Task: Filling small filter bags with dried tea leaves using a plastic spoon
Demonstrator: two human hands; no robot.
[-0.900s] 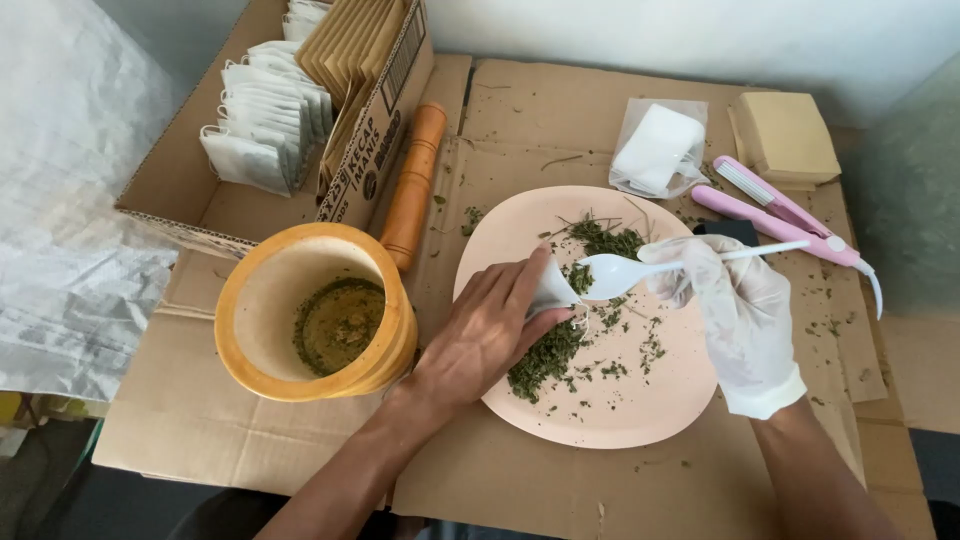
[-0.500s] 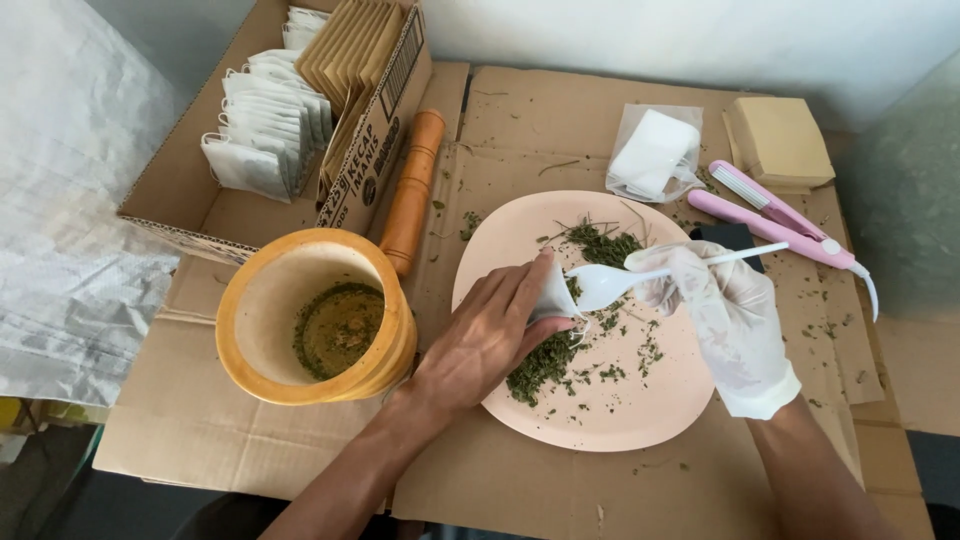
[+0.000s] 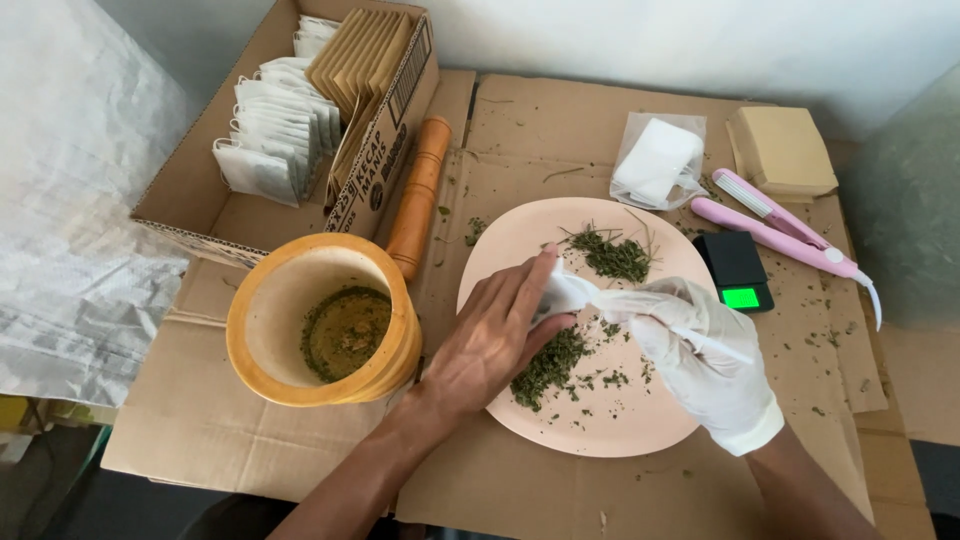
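Note:
A pale pink plate [image 3: 640, 425] lies on cardboard with heaps of dried green herb [image 3: 548, 366] on it. My bare left hand [image 3: 495, 335] rests over the plate's left side and pinches a small white pouch [image 3: 562, 294] by its edge. My right hand [image 3: 700, 355], in a white glove, holds a white plastic spoon [image 3: 640, 305] whose bowl meets the pouch. A second heap of herb [image 3: 615, 255] lies at the plate's far side.
An orange mortar [image 3: 325, 320] with ground green powder stands left of the plate, its pestle [image 3: 420, 195] behind it. A cardboard box [image 3: 200, 190] holds white and brown sachets. A small black scale [image 3: 738, 270], a pink sealer [image 3: 780, 225] and a bagged stack of white pouches [image 3: 655, 160] lie behind.
My right hand has turned and lowered the spoon from a raised, level pose down toward the pouch. My left hand has shifted slightly up the plate with the pouch.

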